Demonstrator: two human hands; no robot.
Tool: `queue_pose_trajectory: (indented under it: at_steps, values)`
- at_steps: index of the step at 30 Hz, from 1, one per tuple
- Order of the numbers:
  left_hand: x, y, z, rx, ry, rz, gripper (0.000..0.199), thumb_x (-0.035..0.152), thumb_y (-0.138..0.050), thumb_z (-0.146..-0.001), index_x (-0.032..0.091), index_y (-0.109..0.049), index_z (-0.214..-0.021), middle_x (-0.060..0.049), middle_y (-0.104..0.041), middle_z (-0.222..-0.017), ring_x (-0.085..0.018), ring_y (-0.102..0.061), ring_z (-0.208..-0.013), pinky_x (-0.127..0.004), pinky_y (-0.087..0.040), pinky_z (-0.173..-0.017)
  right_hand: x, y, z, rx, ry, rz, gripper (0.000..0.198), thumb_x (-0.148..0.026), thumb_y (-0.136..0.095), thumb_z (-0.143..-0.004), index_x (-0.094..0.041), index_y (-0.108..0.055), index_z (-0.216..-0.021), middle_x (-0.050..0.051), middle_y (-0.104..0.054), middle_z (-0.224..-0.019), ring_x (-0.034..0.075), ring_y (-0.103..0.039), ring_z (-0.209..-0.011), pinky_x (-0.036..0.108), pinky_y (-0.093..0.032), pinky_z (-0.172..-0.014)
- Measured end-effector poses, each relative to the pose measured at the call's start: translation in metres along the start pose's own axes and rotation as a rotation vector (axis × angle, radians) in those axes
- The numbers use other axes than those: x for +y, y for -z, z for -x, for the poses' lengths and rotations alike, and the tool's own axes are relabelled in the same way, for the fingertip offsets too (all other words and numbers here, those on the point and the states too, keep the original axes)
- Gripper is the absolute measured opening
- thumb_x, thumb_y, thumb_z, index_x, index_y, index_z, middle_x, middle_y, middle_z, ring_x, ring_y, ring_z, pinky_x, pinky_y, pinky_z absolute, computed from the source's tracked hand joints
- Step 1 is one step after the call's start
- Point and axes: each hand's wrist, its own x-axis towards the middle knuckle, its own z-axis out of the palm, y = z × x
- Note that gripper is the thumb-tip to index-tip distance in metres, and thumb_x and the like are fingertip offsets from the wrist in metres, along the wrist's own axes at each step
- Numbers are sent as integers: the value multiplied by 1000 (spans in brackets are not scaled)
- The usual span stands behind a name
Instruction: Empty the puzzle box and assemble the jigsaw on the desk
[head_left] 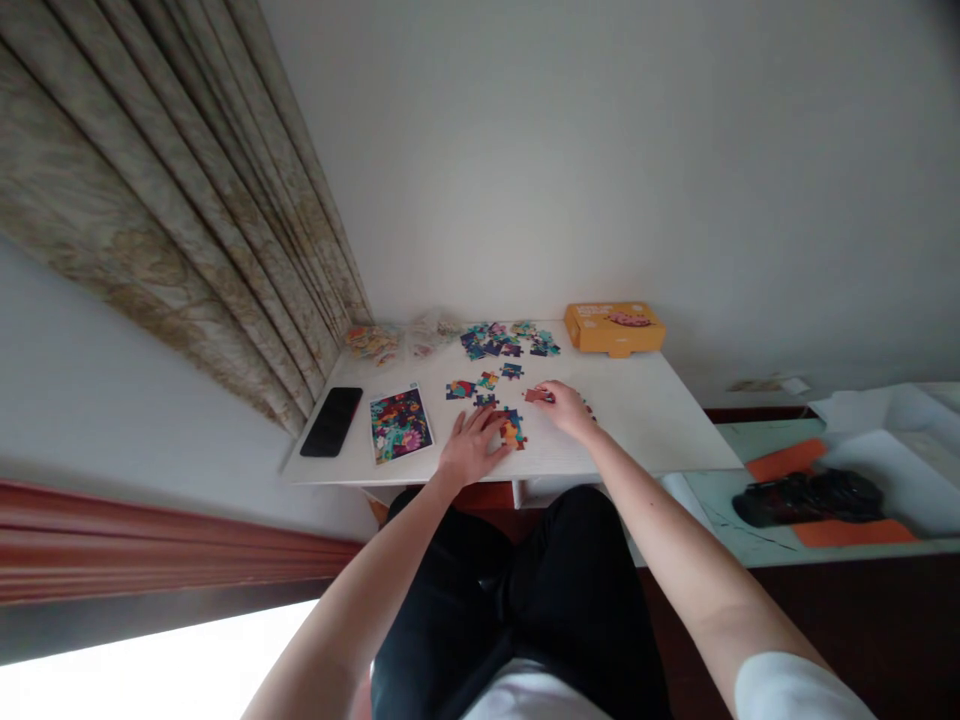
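White table (645,420) — orange box (615,327), lid closed.

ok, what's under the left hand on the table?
The left hand lies flat on a joined cluster of puzzle pieces; its orange and blue edge shows past the fingertips. Whatever sits beneath the palm is covered. The white table shows around it.

Black phone (331,421) lay at counter (660,420) left edge, picture card (400,424) beside it; orange box (614,327) sat at back right; curtain (187,220) hung left.
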Motion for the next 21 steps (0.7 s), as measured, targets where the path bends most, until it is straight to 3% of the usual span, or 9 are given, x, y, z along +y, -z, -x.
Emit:
queue_pose_trajectory:
  at_steps: [4, 9, 14, 17, 21]
  values:
    - [1, 2, 2, 62, 15, 93, 62, 47, -61, -102, 25, -42, -157, -13, -47, -163, -28, -43, -152, -58, -27, -129, -18, -11, 24, 1, -90, -284, 24, -47, -72, -84, -23, -69, -85, 5, -78, -89, 22, -70, -79, 35, -55, -77]
    - [-8, 1, 5, 179, 33, 276, 64, 34, -69, -96, 22, -43, -154, -14, -58, -149, -28, -54, -141, -49, -44, -121, -30, -29, 55, 40, -219, -539, 46, -57, -85, -68, -23, -65, -93, 6, -78, -86, 25, -73, -79, 36, -57, -73]
    - [-12, 0, 6, 230, 49, 343, 66, 23, -74, -91, 24, -46, -151, -12, -61, -145, -28, -57, -138, -49, -47, -119, -34, -31, 65, -4, -243, -553, 46, -60, -83, -70, -24, -67, -94, 4, -77, -81, 25, -73, -76, 35, -56, -71]
    - [-3, 4, -2, 204, -38, 332, 66, 23, -73, -92, 24, -45, -152, -13, -60, -147, -27, -55, -141, -49, -47, -119, -36, -27, 62, -86, -212, -515, 42, -59, -81, -72, -23, -71, -91, 2, -77, -79, 23, -71, -73, 34, -55, -70]
    - [17, 12, -18, 60, -217, 248, 70, 21, -69, -91, 27, -44, -156, -13, -53, -157, -28, -49, -148, -50, -43, -122, -34, -24, 59, -121, -203, -533, 38, -56, -82, -69, -22, -71, -81, -2, -71, -67, 19, -66, -65, 31, -52, -65]
